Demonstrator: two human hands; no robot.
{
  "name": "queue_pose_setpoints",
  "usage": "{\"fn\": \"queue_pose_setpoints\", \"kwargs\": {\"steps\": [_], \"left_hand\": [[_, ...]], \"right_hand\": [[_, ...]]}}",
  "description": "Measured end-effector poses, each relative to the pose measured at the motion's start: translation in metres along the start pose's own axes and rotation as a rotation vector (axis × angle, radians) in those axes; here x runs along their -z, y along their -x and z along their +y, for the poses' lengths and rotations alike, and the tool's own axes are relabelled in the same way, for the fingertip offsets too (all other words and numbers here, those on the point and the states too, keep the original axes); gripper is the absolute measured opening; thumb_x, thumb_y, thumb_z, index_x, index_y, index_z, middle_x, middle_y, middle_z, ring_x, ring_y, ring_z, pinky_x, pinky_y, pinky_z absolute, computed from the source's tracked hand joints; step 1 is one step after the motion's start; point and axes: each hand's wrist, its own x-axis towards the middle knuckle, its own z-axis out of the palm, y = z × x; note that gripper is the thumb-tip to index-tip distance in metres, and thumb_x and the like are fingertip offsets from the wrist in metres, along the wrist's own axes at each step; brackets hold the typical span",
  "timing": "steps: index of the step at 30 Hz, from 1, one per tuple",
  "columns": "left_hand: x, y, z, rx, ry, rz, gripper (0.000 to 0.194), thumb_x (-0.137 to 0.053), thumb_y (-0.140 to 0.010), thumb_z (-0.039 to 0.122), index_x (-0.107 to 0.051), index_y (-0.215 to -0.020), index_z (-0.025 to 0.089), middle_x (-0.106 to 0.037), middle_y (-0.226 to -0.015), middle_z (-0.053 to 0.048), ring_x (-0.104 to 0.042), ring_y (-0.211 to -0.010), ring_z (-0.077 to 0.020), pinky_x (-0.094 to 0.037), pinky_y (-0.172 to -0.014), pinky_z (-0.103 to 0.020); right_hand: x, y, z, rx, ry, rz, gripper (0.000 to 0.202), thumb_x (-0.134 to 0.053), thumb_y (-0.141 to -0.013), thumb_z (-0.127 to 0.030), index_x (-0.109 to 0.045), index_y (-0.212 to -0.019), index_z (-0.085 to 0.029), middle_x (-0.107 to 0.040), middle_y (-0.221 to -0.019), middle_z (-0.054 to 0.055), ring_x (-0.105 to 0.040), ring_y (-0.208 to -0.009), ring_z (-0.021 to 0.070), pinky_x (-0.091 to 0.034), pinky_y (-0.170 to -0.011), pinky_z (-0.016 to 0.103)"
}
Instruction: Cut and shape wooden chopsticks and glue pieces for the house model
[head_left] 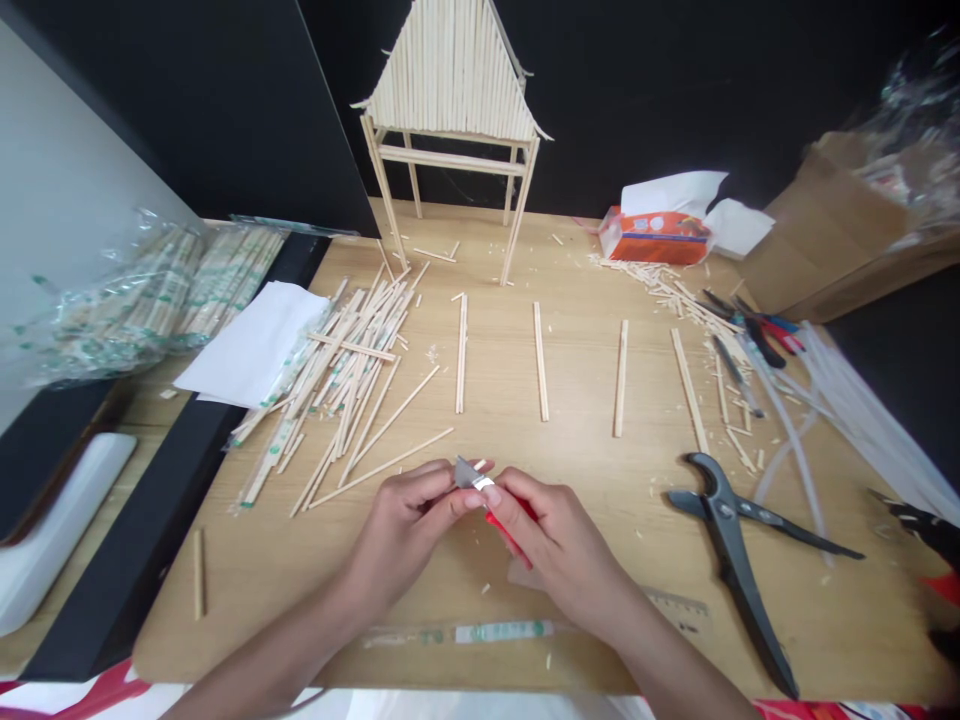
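My right hand (551, 530) is closed around a red-handled utility knife (511, 537), its metal blade pointing up and left. Close against it, my left hand (409, 520) pinches a short piece of wooden stick (481, 464); only its pale tip shows by the blade. Beyond the hands, glued stick pairs stand spaced in a row, among them one left pair (461, 355), a second (540, 360) and a third (621, 380). Loose chopsticks (360, 350) lie heaped to the left. At the back rises a model house (454, 150) of sticks with a steep slatted roof.
Black-handled cutters (727, 540) lie open at the right, near a ruler (679, 605) and clear plastic tubes (862, 400). Pliers (765, 335) and stick offcuts (667, 285) are behind. A tissue box (656, 235), cardboard box (832, 230) and bagged chopsticks (135, 290) edge the table.
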Motion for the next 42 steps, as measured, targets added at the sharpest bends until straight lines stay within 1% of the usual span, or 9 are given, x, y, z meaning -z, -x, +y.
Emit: {"fn": "queue_pose_setpoints", "kwargs": {"steps": [4, 10, 16, 20, 26, 31, 35, 39, 42], "left_hand": [[-0.0015, 0.0013, -0.0024, 0.023, -0.036, 0.054, 0.021, -0.062, -0.081, 0.032, -0.069, -0.069, 0.017, -0.067, -0.068, 0.001, -0.059, -0.064, -0.0142, -0.046, -0.059, -0.022], [-0.0035, 0.0016, -0.0043, 0.056, -0.073, 0.127, 0.020, -0.064, -0.079, 0.032, -0.068, -0.066, 0.017, -0.064, -0.062, 0.002, -0.057, -0.060, -0.0130, -0.043, -0.054, -0.021], [-0.0021, -0.0016, -0.0025, -0.002, -0.041, 0.003, 0.015, -0.059, -0.084, 0.028, -0.068, -0.076, 0.019, -0.069, -0.085, -0.003, -0.060, -0.106, -0.0211, -0.046, -0.085, -0.025], [-0.0015, -0.0015, -0.0010, 0.028, 0.025, -0.041, 0.015, -0.057, -0.085, 0.027, -0.070, -0.081, 0.020, -0.071, -0.097, -0.003, -0.058, -0.112, -0.0207, -0.045, -0.091, -0.027], [0.0001, -0.0014, 0.0005, 0.070, 0.043, -0.020, 0.015, -0.062, -0.081, 0.030, -0.071, -0.078, 0.018, -0.072, -0.085, -0.001, -0.066, -0.086, -0.0192, -0.051, -0.074, -0.025], [-0.0011, 0.0002, -0.0024, 0.050, -0.040, 0.077, 0.020, -0.065, -0.078, 0.034, -0.070, -0.068, 0.018, -0.067, -0.064, 0.002, -0.060, -0.061, -0.0143, -0.047, -0.055, -0.021], [-0.0027, 0.0015, -0.0033, 0.032, -0.102, 0.127, 0.022, -0.065, -0.078, 0.031, -0.066, -0.061, 0.018, -0.061, -0.057, 0.004, -0.056, -0.056, -0.0119, -0.043, -0.051, -0.019], [-0.0017, 0.0005, -0.0022, -0.036, -0.135, 0.024, 0.017, -0.058, -0.085, 0.029, -0.067, -0.074, 0.019, -0.063, -0.074, -0.001, -0.063, -0.089, -0.0182, -0.047, -0.073, -0.022], [-0.0007, -0.0002, -0.0013, -0.082, -0.135, -0.047, 0.017, -0.052, -0.089, 0.026, -0.066, -0.081, 0.019, -0.063, -0.083, -0.003, -0.056, -0.113, -0.0208, -0.044, -0.087, -0.024]], "right_hand": [[-0.0013, 0.0008, -0.0022, 0.015, 0.071, 0.042, 0.033, -0.035, -0.096, -0.041, -0.046, -0.072, -0.021, -0.040, -0.056, -0.006, -0.039, -0.051, 0.0091, -0.029, -0.049, 0.021], [-0.0038, 0.0019, -0.0030, 0.048, 0.259, 0.134, 0.031, -0.035, -0.096, -0.039, -0.044, -0.072, -0.022, -0.039, -0.056, -0.006, -0.036, -0.049, 0.0096, -0.028, -0.048, 0.021], [-0.0007, -0.0004, -0.0015, 0.033, 0.156, 0.060, 0.033, -0.034, -0.096, -0.040, -0.044, -0.071, -0.021, -0.041, -0.055, -0.006, -0.040, -0.050, 0.0094, -0.030, -0.049, 0.020], [-0.0001, -0.0008, 0.0006, 0.009, 0.051, 0.042, 0.036, -0.035, -0.096, -0.042, -0.043, -0.068, -0.021, -0.043, -0.055, -0.005, -0.042, -0.051, 0.0090, -0.031, -0.049, 0.020], [-0.0012, 0.0004, -0.0020, 0.024, 0.038, 0.048, 0.033, -0.036, -0.096, -0.040, -0.046, -0.071, -0.021, -0.042, -0.056, -0.006, -0.041, -0.051, 0.0088, -0.031, -0.049, 0.020], [-0.0027, 0.0017, -0.0023, 0.039, 0.167, 0.077, 0.032, -0.036, -0.096, -0.040, -0.043, -0.071, -0.022, -0.040, -0.056, -0.006, -0.038, -0.050, 0.0092, -0.029, -0.049, 0.021], [-0.0029, 0.0021, -0.0011, 0.042, 0.203, 0.099, 0.031, -0.034, -0.097, -0.040, -0.042, -0.073, -0.022, -0.040, -0.056, -0.006, -0.038, -0.051, 0.0094, -0.028, -0.050, 0.021], [-0.0013, 0.0004, 0.0001, 0.025, 0.144, 0.064, 0.033, -0.034, -0.097, -0.042, -0.042, -0.072, -0.022, -0.041, -0.057, -0.006, -0.041, -0.051, 0.0095, -0.029, -0.051, 0.021], [0.0003, -0.0009, 0.0005, 0.017, 0.089, 0.029, 0.035, -0.033, -0.097, -0.043, -0.041, -0.069, -0.021, -0.042, -0.056, -0.006, -0.042, -0.051, 0.0092, -0.030, -0.051, 0.021]]}}
